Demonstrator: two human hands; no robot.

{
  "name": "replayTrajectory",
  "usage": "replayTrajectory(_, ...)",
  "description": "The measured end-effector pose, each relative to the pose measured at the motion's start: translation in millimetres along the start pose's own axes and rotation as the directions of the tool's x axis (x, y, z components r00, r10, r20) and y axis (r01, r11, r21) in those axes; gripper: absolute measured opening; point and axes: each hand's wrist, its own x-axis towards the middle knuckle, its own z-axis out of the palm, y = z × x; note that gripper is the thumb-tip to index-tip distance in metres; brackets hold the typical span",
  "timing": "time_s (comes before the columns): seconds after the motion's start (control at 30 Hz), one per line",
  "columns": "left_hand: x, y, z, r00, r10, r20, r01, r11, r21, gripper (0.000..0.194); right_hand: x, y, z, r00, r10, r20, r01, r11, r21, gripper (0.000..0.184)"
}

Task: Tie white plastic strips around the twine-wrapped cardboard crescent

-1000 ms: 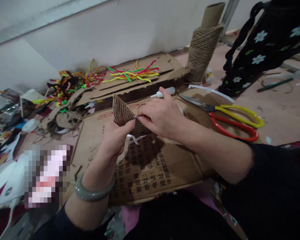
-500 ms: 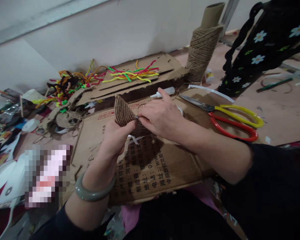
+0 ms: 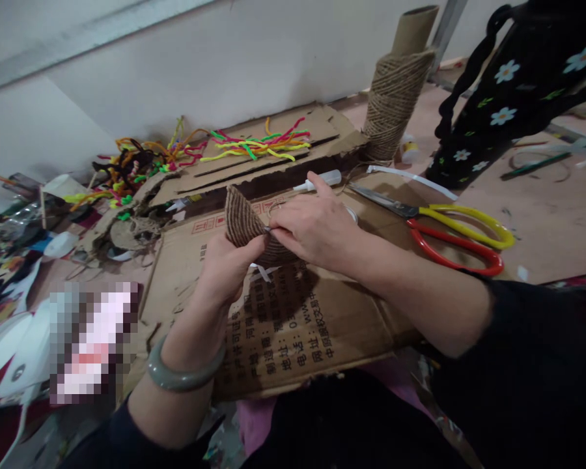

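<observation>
My left hand [image 3: 229,264] grips a pointed piece wrapped in rows of brown jute twine [image 3: 243,218], with the thumb lying along its near side. My right hand [image 3: 312,225] is closed in a pinch at the piece's right edge, close to the left thumb. A thin loop of loose twine [image 3: 272,208] shows by its fingers; the fingertips partly hide what they pinch. White strips [image 3: 264,272] stick out below the wrapped piece. Both hands are above a printed cardboard sheet [image 3: 293,355].
Right of my hands lie large scissors [image 3: 461,238] with yellow and red handles. Behind them stand a twine spool [image 3: 395,104] and a black flowered bag [image 3: 498,98]. A clear glue bottle [image 3: 325,180] lies beyond my right hand. Colourful pipe cleaners [image 3: 258,144] lie at the back.
The wrapped piece has shifted very slightly to the right at its tip. Both hands keep nearly the same pose and hold.
</observation>
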Motion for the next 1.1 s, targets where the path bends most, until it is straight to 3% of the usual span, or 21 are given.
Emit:
replayTrajectory(0.33,2.0,-5.4,-2.0,1.000,0.011,0.003,-0.011,1.000,-0.021,0.016,1.2,-0.2,-0.9,0.999,0.019,0.037,-0.019,1.000,-0.001,0.026)
replayTrajectory(0.53,3.1,-3.0,-0.6,1.000,-0.011,-0.002,0.010,0.992,-0.125,0.017,0.0,1.1,2.4,1.000,0.009,-0.025,-0.007,0.997,0.074,0.025)
replayTrajectory(1.1,4.1,-2.1,-2.3,0.998,-0.065,0.010,0.066,0.972,-0.224,0.020,-1.8,4.0,7.9,0.990,-0.084,-0.116,0.087,0.996,0.022,0.024)
